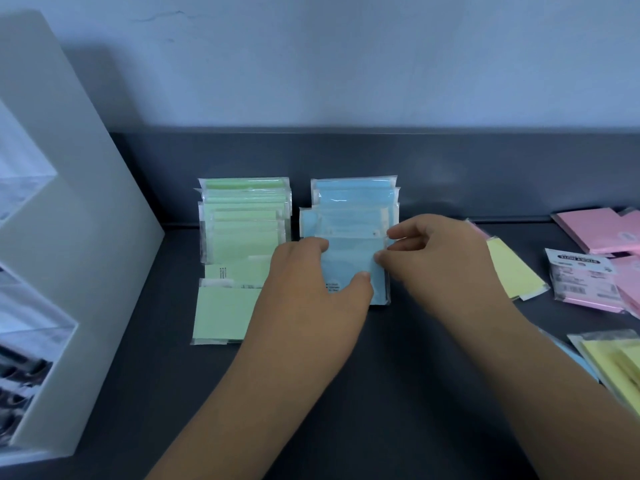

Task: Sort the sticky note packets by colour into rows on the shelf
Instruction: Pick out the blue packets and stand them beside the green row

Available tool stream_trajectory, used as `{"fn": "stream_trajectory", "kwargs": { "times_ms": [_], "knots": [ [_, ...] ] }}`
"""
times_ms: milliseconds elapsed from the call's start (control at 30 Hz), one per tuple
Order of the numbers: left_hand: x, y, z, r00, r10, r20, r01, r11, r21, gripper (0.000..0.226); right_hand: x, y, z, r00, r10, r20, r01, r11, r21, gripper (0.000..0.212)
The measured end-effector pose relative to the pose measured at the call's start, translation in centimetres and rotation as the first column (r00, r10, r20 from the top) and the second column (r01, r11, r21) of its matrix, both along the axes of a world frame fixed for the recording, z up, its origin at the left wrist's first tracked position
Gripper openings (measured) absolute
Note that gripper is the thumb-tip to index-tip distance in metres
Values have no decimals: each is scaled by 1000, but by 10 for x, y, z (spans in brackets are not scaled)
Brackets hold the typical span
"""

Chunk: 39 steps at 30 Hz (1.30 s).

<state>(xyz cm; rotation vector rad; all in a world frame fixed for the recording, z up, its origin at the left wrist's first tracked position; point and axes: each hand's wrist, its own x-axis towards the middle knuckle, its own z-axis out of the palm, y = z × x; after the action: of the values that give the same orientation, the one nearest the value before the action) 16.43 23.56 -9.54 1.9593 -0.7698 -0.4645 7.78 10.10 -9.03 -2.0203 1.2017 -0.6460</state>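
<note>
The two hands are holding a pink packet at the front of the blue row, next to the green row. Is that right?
Not quite. The head view shows that the packet held by the left hand and the right hand is blue, not pink. The rest holds: it sits at the front of the blue row, next to the green row.

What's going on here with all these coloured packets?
A person is sorting sticky note packets by colour. The left hand and right hand both grip a blue packet at the front of the blue row. A green row lies just left of it. Pink packets and yellow packets lie loose on the shelf to the right, not yet sorted.
</note>
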Motion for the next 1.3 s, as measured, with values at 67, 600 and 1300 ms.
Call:
{"fn": "stream_trajectory", "kwargs": {
  "times_ms": [67, 600, 1300],
  "knots": [
    [0, 0, 0, 1000, -2, 11, 2, 1000, -3, 61, 1, 0, 1, 1000, -4, -12, 4, 1000, 0, 26],
    [0, 3, 0, 937, 31, 349, -47, 998, 38, 60, -6, 6, 12, 995, 33, -96, -48, 986, -158, 39],
    [-53, -11, 17, 785, -81, 614, -68, 974, 215, 61, -152, -58, 24, 882, 246, -402, -403, 835, -374, 77]
  ]
}}
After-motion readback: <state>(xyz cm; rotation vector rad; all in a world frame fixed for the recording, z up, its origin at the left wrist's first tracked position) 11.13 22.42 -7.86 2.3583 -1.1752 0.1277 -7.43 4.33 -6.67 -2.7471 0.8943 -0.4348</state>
